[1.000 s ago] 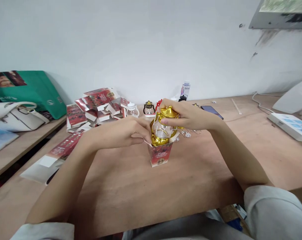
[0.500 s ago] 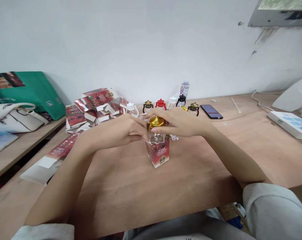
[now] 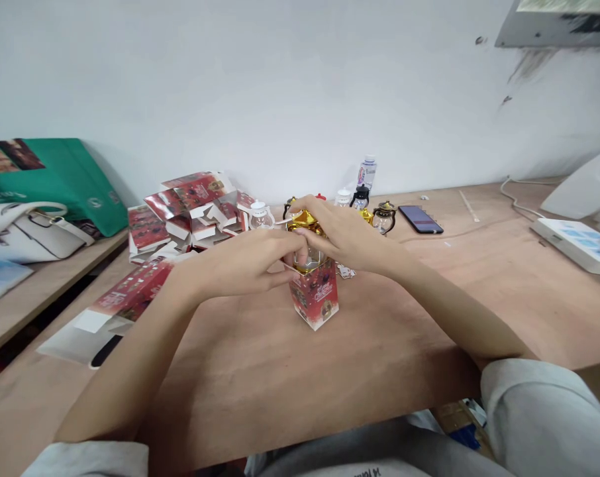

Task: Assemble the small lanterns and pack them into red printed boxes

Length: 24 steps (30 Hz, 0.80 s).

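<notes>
A small gold lantern (image 3: 314,256) with a clear globe sits part-way inside an upright red printed gift box (image 3: 314,298), its top above the rim. My right hand (image 3: 337,228) wraps over the lantern from the right and behind, covering much of its gold cap. At the left side of the box mouth is my left hand (image 3: 260,262), its fingers bent and pinching the upper edge near the lantern's globe. A pale, thin outline shows around the globe at the rim. The fingertips partly hide each other.
Behind my hands stand several small lanterns, among them a white one (image 3: 261,215) and a black one (image 3: 360,197), and a bottle (image 3: 366,172). Red cartons (image 3: 195,199) pile up at left. A phone (image 3: 420,220) and white device (image 3: 575,248) lie right.
The gold lantern sits lower and its cap is now more covered by my right hand. My left fingers have shifted slightly up and inward at the box mouth.
</notes>
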{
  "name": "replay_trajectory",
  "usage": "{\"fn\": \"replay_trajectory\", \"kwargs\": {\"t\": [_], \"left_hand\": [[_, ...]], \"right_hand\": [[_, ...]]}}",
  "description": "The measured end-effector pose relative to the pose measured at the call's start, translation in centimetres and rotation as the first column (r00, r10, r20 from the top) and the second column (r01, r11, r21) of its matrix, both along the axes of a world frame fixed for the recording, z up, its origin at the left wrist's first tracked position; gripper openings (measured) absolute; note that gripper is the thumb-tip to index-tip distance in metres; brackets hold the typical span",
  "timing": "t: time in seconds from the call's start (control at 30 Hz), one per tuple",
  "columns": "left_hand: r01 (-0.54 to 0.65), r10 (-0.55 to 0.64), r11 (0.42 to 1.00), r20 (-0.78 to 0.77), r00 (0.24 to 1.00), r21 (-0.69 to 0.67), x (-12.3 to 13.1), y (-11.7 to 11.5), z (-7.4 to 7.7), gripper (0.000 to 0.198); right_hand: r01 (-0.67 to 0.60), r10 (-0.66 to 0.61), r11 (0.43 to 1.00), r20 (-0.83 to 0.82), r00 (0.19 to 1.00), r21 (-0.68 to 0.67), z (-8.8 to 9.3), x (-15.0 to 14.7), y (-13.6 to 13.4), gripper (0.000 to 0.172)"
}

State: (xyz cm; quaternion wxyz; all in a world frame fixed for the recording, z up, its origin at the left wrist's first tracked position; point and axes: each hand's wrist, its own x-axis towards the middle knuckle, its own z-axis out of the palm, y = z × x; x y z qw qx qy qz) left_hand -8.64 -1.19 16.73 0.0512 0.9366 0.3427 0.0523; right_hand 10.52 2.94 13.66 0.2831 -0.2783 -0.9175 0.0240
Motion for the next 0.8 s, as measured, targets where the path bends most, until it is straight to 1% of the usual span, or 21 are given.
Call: {"fn": "replay_trajectory", "kwargs": {"t": [0.1,0.17,0.27,0.37,0.43,0.5,0.57,0.6,0.7,0.8], "left_hand": [[-0.028,0.027,1.000,-0.047,0.999,-0.007,0.1,0.0,0.0,0.010],[-0.035,0.034,0.999,-0.058,0.998,-0.018,0.0,-0.1,0.1,0.012],[-0.044,0.043,0.998,-0.027,0.999,-0.035,-0.1,-0.2,0.1,0.013],[-0.019,0.019,0.999,-0.005,1.000,-0.046,-0.1,-0.3,0.1,0.013],[0.041,-0.041,0.998,-0.009,0.999,-0.053,-0.1,-0.2,0.0,0.018],[0.092,-0.094,0.994,-0.020,0.995,-0.066,-0.1,-0.2,0.0,0.023],[0.098,-0.101,0.992,-0.030,0.994,-0.074,0.0,-0.1,-0.1,0.025],[0.089,-0.091,0.994,-0.029,0.995,-0.071,0.0,-0.1,-0.1,0.025],[0.072,-0.074,0.996,-0.044,0.996,-0.053,0.0,-0.1,-0.1,0.025],[0.109,-0.111,0.993,-0.051,0.992,-0.037,0.0,-0.2,-0.1,0.026]], "right_hand": [[-0.034,0.034,0.999,0.020,0.999,-0.009,0.1,0.3,0.3,0.025],[-0.080,0.081,0.996,0.030,0.996,-0.026,0.4,0.6,0.5,0.025],[-0.156,0.160,0.984,0.043,0.986,-0.088,0.8,1.3,0.6,0.026],[-0.177,0.190,0.972,0.068,0.979,-0.157,1.4,1.9,0.5,0.026],[-0.191,0.215,0.959,0.094,0.972,-0.210,1.8,2.3,0.4,0.032],[-0.209,0.251,0.939,0.129,0.959,-0.274,2.0,2.6,0.3,0.042],[-0.210,0.267,0.925,0.147,0.953,-0.318,2.1,2.6,0.4,0.050],[-0.207,0.265,0.923,0.146,0.953,-0.324,2.0,2.6,0.5,0.050],[-0.212,0.261,0.927,0.128,0.957,-0.309,1.8,2.4,0.6,0.042],[-0.223,0.268,0.935,0.137,0.954,-0.276,1.7,2.1,0.6,0.033]]}}
